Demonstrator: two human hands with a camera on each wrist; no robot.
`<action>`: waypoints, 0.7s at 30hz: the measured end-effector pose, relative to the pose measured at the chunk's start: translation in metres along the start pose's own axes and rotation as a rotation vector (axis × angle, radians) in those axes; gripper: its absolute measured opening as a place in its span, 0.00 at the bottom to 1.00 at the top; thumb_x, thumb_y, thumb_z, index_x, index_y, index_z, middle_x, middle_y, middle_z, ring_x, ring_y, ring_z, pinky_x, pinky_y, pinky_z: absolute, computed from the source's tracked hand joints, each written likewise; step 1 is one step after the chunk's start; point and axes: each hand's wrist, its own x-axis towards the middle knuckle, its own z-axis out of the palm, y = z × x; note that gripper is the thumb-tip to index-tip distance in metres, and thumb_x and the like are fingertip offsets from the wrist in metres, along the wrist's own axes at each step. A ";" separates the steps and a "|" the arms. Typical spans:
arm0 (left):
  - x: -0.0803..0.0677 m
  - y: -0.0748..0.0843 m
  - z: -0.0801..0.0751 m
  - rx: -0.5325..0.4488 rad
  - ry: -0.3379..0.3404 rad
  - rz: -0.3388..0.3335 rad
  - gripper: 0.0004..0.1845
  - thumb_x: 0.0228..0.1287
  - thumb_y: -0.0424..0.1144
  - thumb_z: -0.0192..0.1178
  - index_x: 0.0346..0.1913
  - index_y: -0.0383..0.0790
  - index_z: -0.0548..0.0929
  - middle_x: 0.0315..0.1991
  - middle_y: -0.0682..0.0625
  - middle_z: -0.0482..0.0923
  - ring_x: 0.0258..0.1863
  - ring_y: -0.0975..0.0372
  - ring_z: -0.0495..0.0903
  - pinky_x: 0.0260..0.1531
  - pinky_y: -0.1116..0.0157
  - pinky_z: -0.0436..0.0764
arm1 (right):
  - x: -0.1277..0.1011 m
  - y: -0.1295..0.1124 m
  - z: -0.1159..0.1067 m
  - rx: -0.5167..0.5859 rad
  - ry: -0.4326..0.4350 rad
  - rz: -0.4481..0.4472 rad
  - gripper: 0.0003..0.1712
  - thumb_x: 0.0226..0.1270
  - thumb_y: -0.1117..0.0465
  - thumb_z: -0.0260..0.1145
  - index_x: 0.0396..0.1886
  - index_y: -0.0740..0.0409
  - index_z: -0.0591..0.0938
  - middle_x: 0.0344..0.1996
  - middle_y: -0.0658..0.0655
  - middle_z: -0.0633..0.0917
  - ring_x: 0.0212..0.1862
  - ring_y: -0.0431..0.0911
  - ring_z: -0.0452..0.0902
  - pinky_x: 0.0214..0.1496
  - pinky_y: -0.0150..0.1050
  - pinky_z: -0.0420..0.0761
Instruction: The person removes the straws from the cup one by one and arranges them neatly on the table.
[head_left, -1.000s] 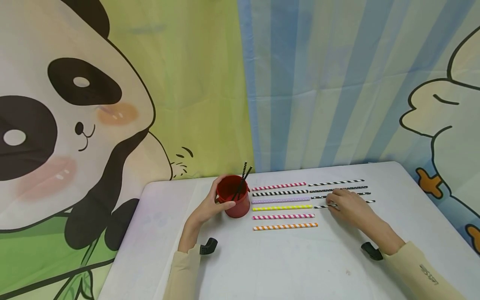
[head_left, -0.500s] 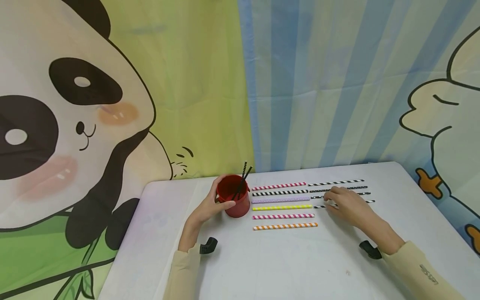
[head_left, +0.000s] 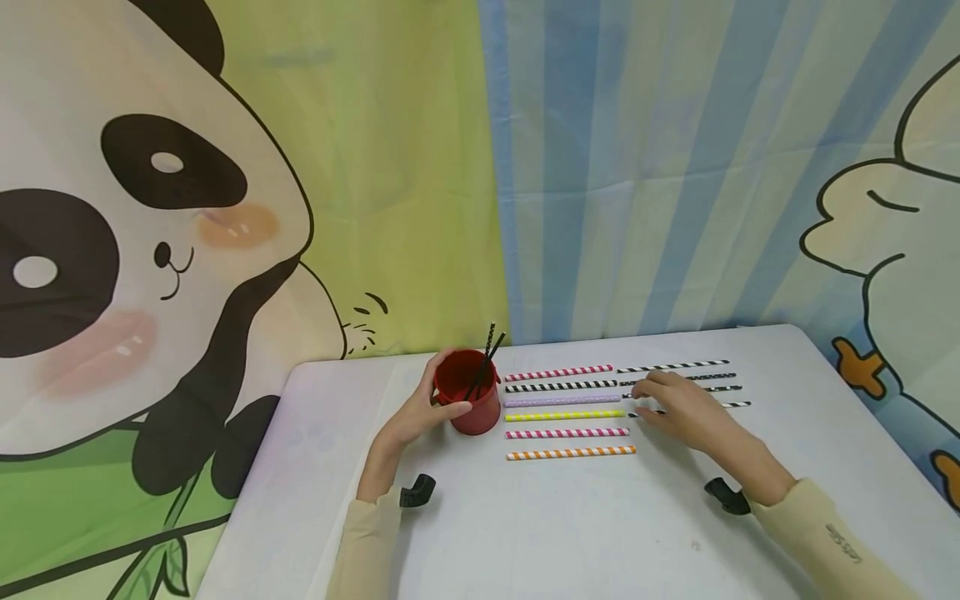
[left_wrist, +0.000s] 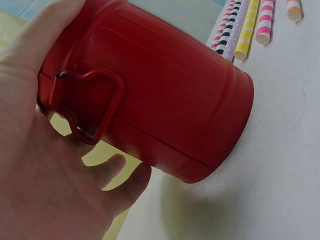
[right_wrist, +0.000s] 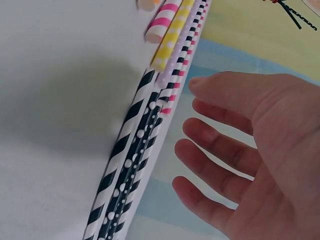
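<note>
My left hand (head_left: 412, 417) grips a small red metal bucket (head_left: 482, 421) at the left of the straws, thumb over its front. Two black patterned straws (head_left: 489, 348) lean out of the bucket. In the left wrist view a wire handle (left_wrist: 120, 95) shows on the bucket's side. My right hand (head_left: 686, 410) hovers over the left ends of several black-and-white straws (head_left: 712, 364). The right wrist view shows its fingers (right_wrist: 215, 142) spread and loosely bent, apart from the spiral-striped straw (right_wrist: 114, 165) and the polka-dot straw (right_wrist: 128, 162), with nothing between them.
Left of the black-and-white group lie several straws in parallel, among them a red-striped (head_left: 558, 373), a lavender (head_left: 562, 402), a yellow (head_left: 564, 416), a pink-striped (head_left: 566, 433) and an orange-striped straw (head_left: 572, 453). A printed curtain (head_left: 405, 183) hangs behind the white table (head_left: 570, 533).
My right hand has shifted a little left along the black-and-white straws, and its fingers have come away from them. The left hand and the bucket have stayed in place.
</note>
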 end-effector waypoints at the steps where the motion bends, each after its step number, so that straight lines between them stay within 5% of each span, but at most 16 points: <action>1: 0.000 0.000 0.000 0.000 -0.001 0.000 0.50 0.61 0.41 0.71 0.79 0.59 0.49 0.72 0.54 0.60 0.74 0.52 0.56 0.67 0.42 0.69 | 0.001 -0.001 0.000 0.010 -0.001 0.000 0.11 0.60 0.62 0.75 0.42 0.56 0.86 0.39 0.53 0.85 0.41 0.49 0.83 0.41 0.46 0.83; 11: -0.001 0.001 0.001 -0.006 0.004 0.004 0.50 0.61 0.41 0.71 0.77 0.65 0.50 0.72 0.55 0.60 0.73 0.53 0.57 0.66 0.46 0.70 | 0.009 -0.010 0.004 0.083 -0.022 0.041 0.15 0.61 0.61 0.75 0.47 0.57 0.85 0.42 0.54 0.85 0.43 0.49 0.82 0.43 0.46 0.83; 21: -0.001 0.001 0.000 -0.016 0.005 -0.008 0.52 0.60 0.41 0.71 0.79 0.58 0.48 0.73 0.53 0.59 0.74 0.53 0.56 0.69 0.41 0.66 | 0.018 -0.024 0.009 0.152 0.006 0.037 0.15 0.63 0.60 0.73 0.48 0.58 0.84 0.41 0.56 0.85 0.44 0.51 0.82 0.45 0.48 0.83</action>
